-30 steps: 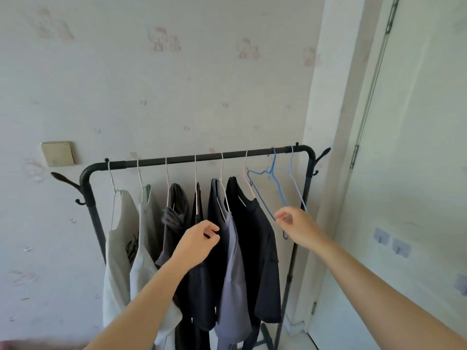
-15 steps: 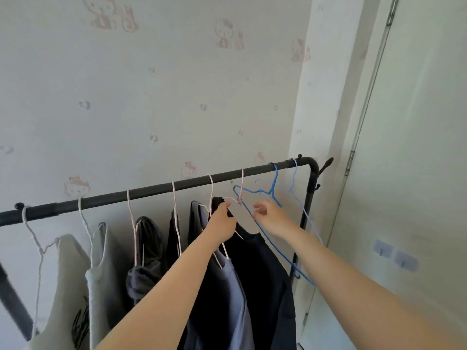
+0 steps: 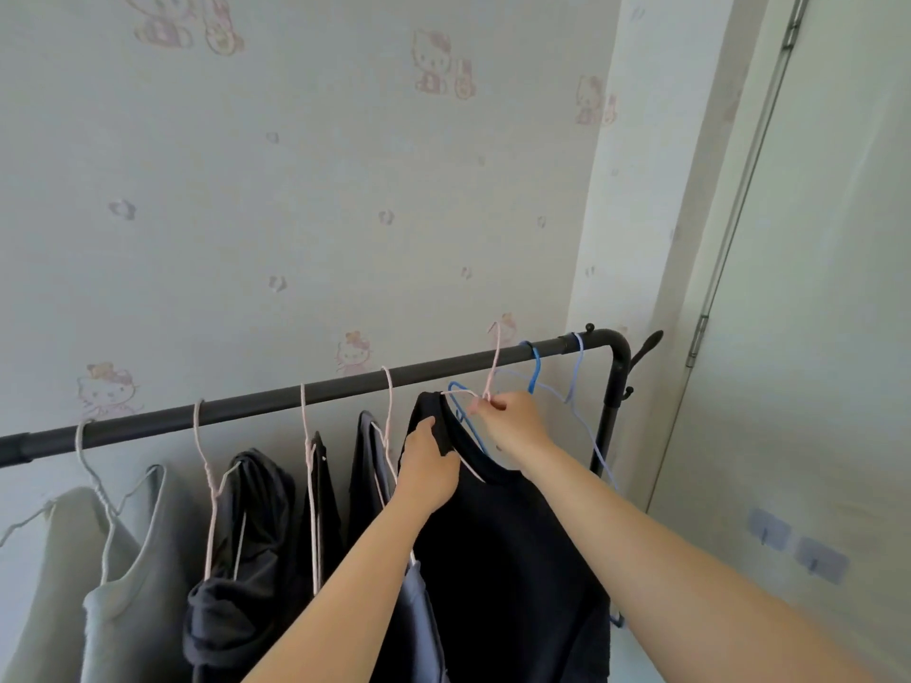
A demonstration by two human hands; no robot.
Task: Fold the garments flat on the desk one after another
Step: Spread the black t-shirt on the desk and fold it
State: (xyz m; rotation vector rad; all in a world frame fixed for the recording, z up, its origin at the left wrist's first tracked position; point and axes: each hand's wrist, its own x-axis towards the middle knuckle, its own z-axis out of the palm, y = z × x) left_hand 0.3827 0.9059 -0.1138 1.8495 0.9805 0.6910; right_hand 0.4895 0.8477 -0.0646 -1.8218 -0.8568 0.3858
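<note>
— At the rail (image 3: 276,404), right end: which piece is up?
— Black top (image 3: 503,559). It hangs on a pink hanger (image 3: 494,367), hook up at the rail; seated or lifted, I cannot tell. Last of the clothed hangers. Two bare blue hangers (image 3: 534,372) just beyond.
— Hands?
— Left hand (image 3: 426,468): grip closed on the near shoulder, fabric bunched by the collar. Right hand (image 3: 512,426): pinching the pink hanger's neck, just under the hook.
— How will it handle?
— Soft knit by the look. Light, limp, no shape of its own. My guess: it slips off the wire easily, but the collar may snag if only one side is tugged. The pink hanger is thin wire and likely to swing.
— Where to hold?
— Both shoulders, near the collar, once it is free. Held by one corner it should droop and twist.
— Counter?
— Not in view. No folding begun on this one; I judge it must come off the wire first, then be laid flat.
</note>
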